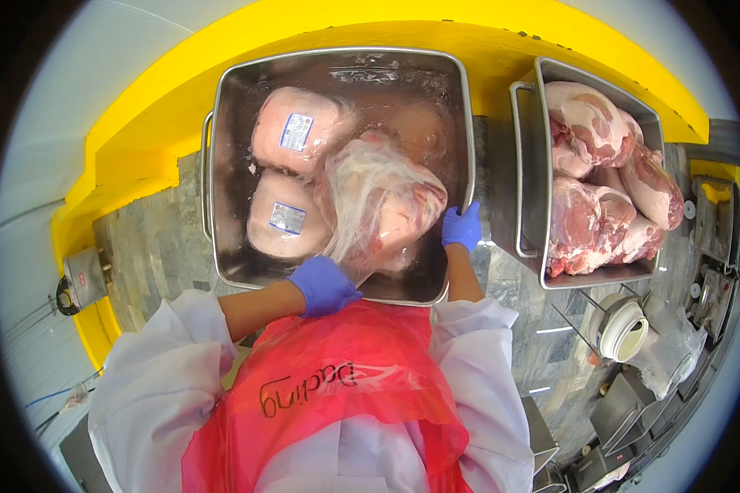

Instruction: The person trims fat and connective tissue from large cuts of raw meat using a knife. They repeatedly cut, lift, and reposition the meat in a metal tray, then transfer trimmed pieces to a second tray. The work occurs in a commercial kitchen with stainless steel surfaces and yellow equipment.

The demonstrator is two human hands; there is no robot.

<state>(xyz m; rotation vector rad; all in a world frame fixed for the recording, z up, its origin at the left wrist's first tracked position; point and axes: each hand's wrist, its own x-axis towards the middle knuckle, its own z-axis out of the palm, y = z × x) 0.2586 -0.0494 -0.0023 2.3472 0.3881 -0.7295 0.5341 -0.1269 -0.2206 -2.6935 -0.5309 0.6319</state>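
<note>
In front of me stands a deep steel tub (343,54) with water and large wrapped cuts of meat in it. My left hand (325,286), in a blue glove, is closed on the gathered end of a clear plastic bag (355,185). That bag lies loosely over a big pinkish piece of meat (403,218) in the middle of the tub. With fingers bent over the tub's right rim, my right hand (462,227) grips the metal edge. Two labelled, wrapped meat pieces, an upper one (275,123) and a lower one (263,218), lie on the left. Another piece (423,131) sits under murky water.
A second steel tub (530,164) to the right holds several unwrapped raw cuts (596,218). A yellow barrier (144,131) curves behind both tubs. A white round container (621,329) and clear plastic (670,345) are at the lower right, over a grey tiled floor (510,329).
</note>
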